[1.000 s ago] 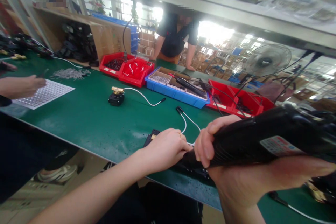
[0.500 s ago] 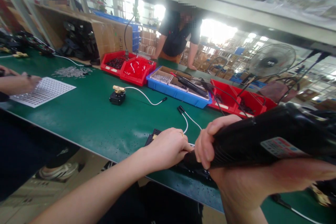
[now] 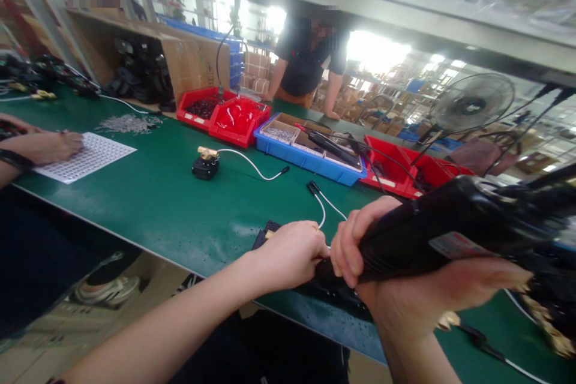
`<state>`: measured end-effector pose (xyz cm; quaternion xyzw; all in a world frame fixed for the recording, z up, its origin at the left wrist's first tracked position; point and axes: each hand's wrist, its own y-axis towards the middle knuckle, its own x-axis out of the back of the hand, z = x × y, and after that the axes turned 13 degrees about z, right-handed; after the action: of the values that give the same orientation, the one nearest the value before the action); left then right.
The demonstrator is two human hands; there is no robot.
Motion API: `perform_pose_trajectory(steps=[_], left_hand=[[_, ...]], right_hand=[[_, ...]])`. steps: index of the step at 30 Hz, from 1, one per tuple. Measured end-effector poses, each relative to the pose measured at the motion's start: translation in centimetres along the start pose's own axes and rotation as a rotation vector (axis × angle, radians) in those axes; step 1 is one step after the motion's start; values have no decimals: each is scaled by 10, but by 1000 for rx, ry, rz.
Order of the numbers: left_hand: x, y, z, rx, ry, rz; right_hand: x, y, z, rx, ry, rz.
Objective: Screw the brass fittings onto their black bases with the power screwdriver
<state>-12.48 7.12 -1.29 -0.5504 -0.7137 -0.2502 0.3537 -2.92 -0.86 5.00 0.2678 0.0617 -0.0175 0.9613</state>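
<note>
My right hand (image 3: 396, 300) is wrapped round a thick black electric screwdriver (image 3: 432, 228) with a pale label, its nose pointing down and left. Close against that nose is my left hand (image 3: 292, 255), its fingers pinched; what lies between them is hidden. Beneath both hands a black part with a brass piece (image 3: 265, 234) lies near the bench edge, mostly covered. Two white cables with black plugs (image 3: 312, 187) run out from behind my hands. Farther off sits a separate black block with a brass fitting (image 3: 206, 165), its white cable (image 3: 252, 165) curving right.
Red bins (image 3: 238, 120) and a blue tray (image 3: 310, 159) of small parts line the back of the green bench (image 3: 157, 210). At left, another person's hand (image 3: 58, 147) rests on a sheet of labels (image 3: 96, 159). More brass-fitted parts (image 3: 546, 324) lie at right.
The screwdriver's rear end has swung slightly left and down in view. Both hands keep nearly the same place. The view has shifted a little.
</note>
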Motion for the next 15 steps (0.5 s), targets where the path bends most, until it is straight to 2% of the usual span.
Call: perform_pose_trajectory(steps=[4, 7, 11, 15], left_hand=[[-2, 0, 4, -97, 77, -27], [1, -13, 6, -175, 113, -101], [4, -34, 12, -184, 72, -132], [0, -40, 20, -202, 49, -144]], right_hand=[[-1, 0, 6, -7, 11, -65], [-1, -1, 9, -24, 40, -82], [-2, -2, 7, -31, 97, -72], [-5, -2, 4, -38, 125, -55]])
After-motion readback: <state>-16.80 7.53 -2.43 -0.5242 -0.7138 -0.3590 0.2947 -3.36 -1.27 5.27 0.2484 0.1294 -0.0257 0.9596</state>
